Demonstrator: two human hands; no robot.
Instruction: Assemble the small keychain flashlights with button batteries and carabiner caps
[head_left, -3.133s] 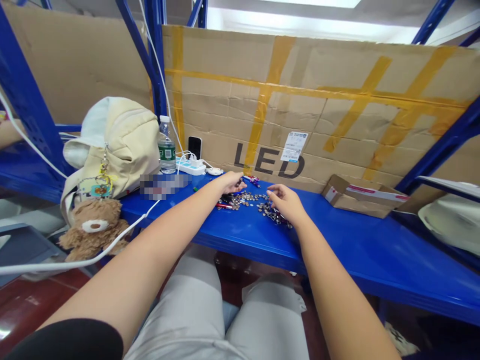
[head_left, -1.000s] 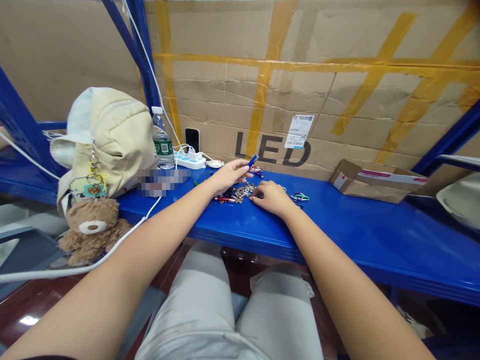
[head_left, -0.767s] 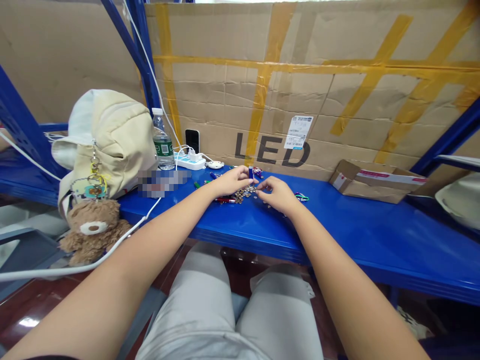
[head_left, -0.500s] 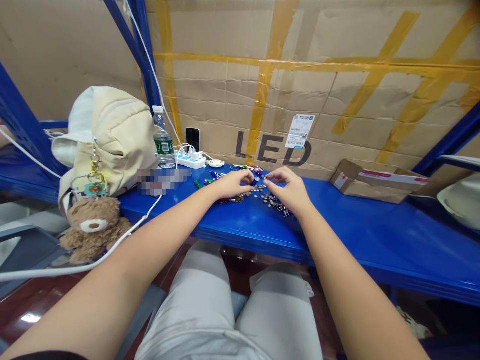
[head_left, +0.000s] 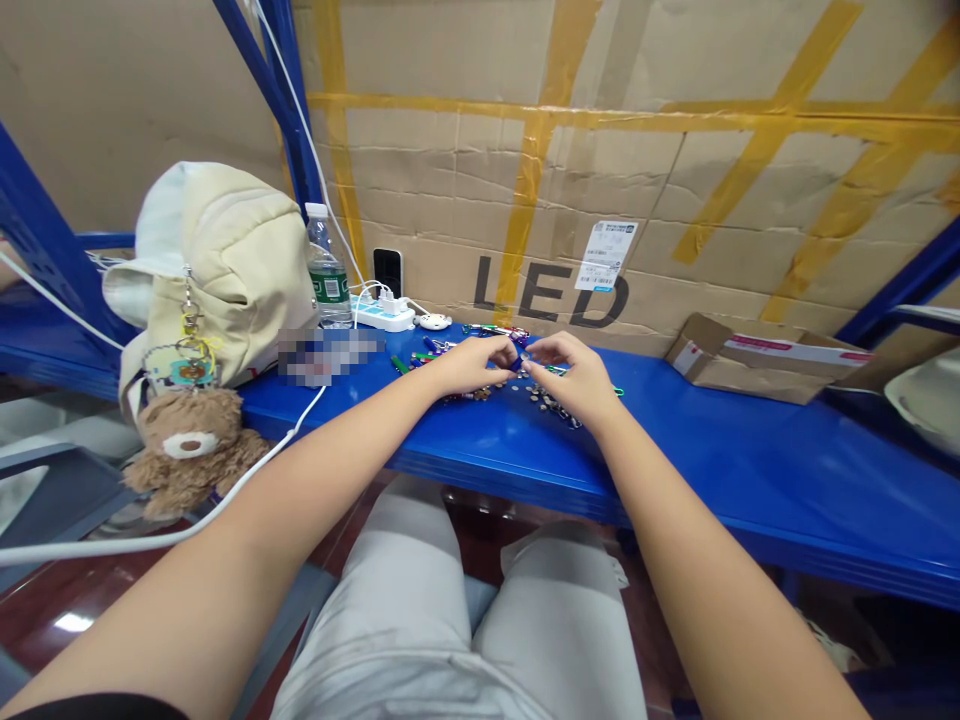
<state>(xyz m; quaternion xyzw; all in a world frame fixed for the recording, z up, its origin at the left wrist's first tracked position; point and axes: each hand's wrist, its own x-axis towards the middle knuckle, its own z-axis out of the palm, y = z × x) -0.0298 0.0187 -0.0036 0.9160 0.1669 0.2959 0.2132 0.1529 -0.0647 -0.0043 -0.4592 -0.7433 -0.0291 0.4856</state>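
My left hand (head_left: 481,364) is closed, thumb and fingertips pinching a small dark blue piece (head_left: 516,366), perhaps a short tube. Close against it, the fingertips of my right hand (head_left: 571,366) are pinched together; whatever they hold is too small to name. Below and between the hands lie several small silvery round discs (head_left: 551,402) and metal clips, partly hidden by my right hand. Slim coloured metal pieces (head_left: 421,356) in green, blue and red lie beside and behind my left hand. A green clip (head_left: 619,392) shows just right of my right hand.
On the blue shelf top (head_left: 720,450) stand an open cardboard box (head_left: 765,365), a water bottle (head_left: 328,275), a power strip (head_left: 382,314) and a cream bag (head_left: 232,270) with a teddy bear (head_left: 191,450). A phone (head_left: 388,275) leans on the large carton (head_left: 450,200) behind. A white cable crosses the front edge.
My right fingertips have come up to the blue piece in my left hand, closing the small gap between them. The view has shifted slightly.
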